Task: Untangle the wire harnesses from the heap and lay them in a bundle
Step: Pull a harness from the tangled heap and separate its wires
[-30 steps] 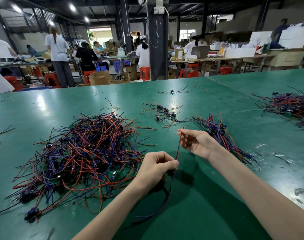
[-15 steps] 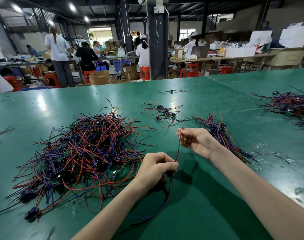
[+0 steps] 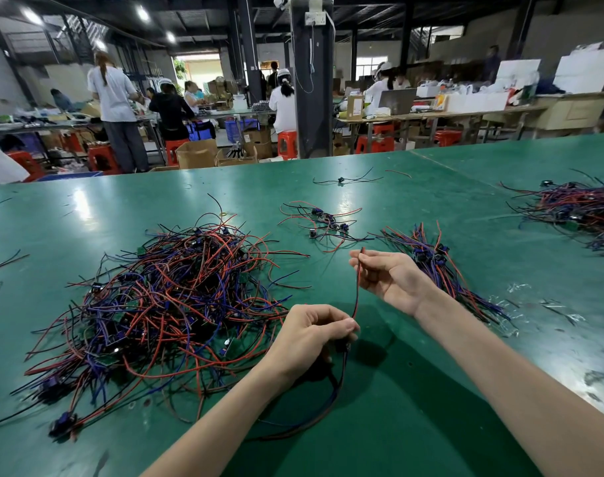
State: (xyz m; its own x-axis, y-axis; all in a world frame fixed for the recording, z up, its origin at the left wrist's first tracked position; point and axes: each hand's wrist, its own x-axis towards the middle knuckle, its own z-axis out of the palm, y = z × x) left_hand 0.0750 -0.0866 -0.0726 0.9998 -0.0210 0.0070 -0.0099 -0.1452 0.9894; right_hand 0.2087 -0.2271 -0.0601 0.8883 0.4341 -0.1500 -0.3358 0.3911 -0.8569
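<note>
Green table [image 3: 431,390]: heap [image 3: 176,304] left, bundle [image 3: 442,270] right; left hand [image 3: 307,339], right hand [image 3: 390,277] both pinch one harness [image 3: 356,294].

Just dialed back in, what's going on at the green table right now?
A person holds one wire harness above the green table. The left hand grips its lower part and the right hand pinches the red wire's upper end, so the wire runs nearly straight between them. Its tail loops on the table. The tangled heap lies to the left; the laid-out bundle lies just behind the right hand.
</note>
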